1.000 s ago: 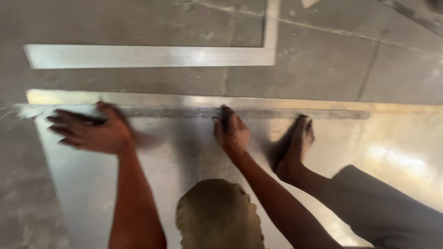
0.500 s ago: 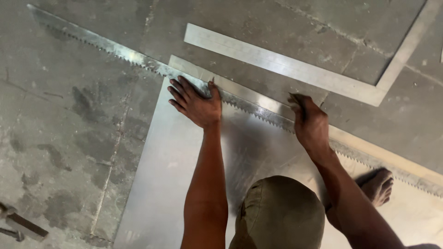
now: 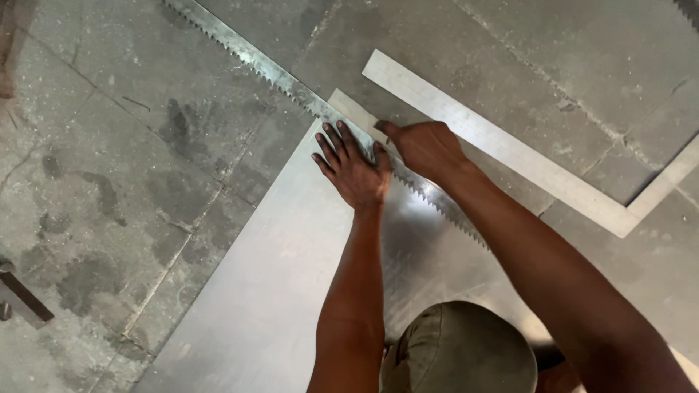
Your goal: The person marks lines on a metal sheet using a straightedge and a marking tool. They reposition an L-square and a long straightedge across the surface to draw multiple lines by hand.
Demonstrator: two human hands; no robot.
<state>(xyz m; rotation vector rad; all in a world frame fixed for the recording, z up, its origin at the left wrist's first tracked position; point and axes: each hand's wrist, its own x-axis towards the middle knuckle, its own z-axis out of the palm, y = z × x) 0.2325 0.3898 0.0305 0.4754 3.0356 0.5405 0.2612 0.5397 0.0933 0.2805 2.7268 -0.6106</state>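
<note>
— What's nearest to you right now?

— My knee in olive-green cloth (image 3: 459, 349), down at 6 o'clock, resting over the big shiny sheet of thin grey metal (image 3: 269, 291) that lies flat on the stained concrete floor (image 3: 109, 167). Both my forearms run up from there toward 12.

— And the hands?

— My left hand (image 3: 353, 167) is flat on the sheet close to its far corner, fingers spread and fanned toward 11 o'clock, palm pressing down. My right hand (image 3: 426, 149) is just beside it at 1 o'clock, closed and curled over the long toothed metal strip (image 3: 291, 87), a saw-edged straightedge that lies along the sheet's far edge. Whether something thin is pinched inside that fist, I cannot tell.

— What changed in the last half second?

— The hands have come together. Before, my left was pressing well short of the corner and my right sat far along the strip toward 3 o'clock; now they almost touch at the sheet's far corner. I'd judge the work along that edge has run to its end, so the corner is the last spot being held.

— Anything else different?

— My bare foot was in view at the right side; now it's out of view. The view has also swung, so the strip now runs off toward 10 o'clock.

— And farther out?

— Past the strip, at 1 to 3 o'clock, a pale flat L-shaped metal bar (image 3: 510, 149) lies on the floor, apart from the sheet. At 9 o'clock, a dark tool end (image 3: 22, 295) pokes in.
</note>
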